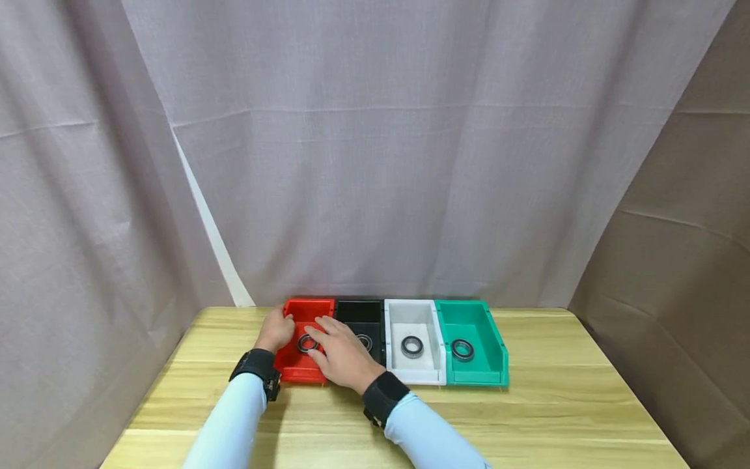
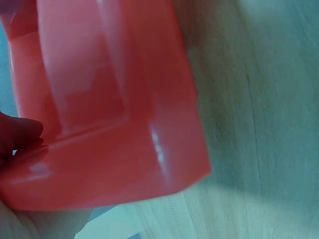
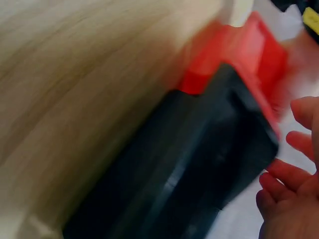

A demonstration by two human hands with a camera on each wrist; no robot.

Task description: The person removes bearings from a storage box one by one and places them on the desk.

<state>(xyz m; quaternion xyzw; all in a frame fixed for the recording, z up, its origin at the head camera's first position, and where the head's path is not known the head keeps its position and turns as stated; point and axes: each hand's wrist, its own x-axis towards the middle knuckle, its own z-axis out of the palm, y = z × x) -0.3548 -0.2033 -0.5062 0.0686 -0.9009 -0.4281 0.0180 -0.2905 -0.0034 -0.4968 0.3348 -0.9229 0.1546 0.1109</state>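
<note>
At the left end of a row of plastic bins, my left hand (image 1: 275, 331) grips the side wall of the red bin (image 1: 301, 374). The left wrist view shows its thumb over the rim of the red bin (image 2: 99, 164). My right hand (image 1: 346, 355) reaches over the red bin and the black bin (image 1: 359, 311), fingers spread and holding nothing. A ring-shaped bearing (image 1: 300, 344) lies inside the red bin, near the right fingertips. Another bearing (image 1: 367, 339) in the black bin is partly hidden by that hand. In the right wrist view, the fingers (image 3: 286, 174) are beside the black bin (image 3: 199, 159).
To the right stand a white bin (image 1: 418, 376) and a green bin (image 1: 477, 378). One bearing (image 1: 413, 355) lies in the white bin and another bearing (image 1: 455, 350) in the green. The wooden table (image 1: 562, 391) backs onto a grey curtain (image 1: 410, 195).
</note>
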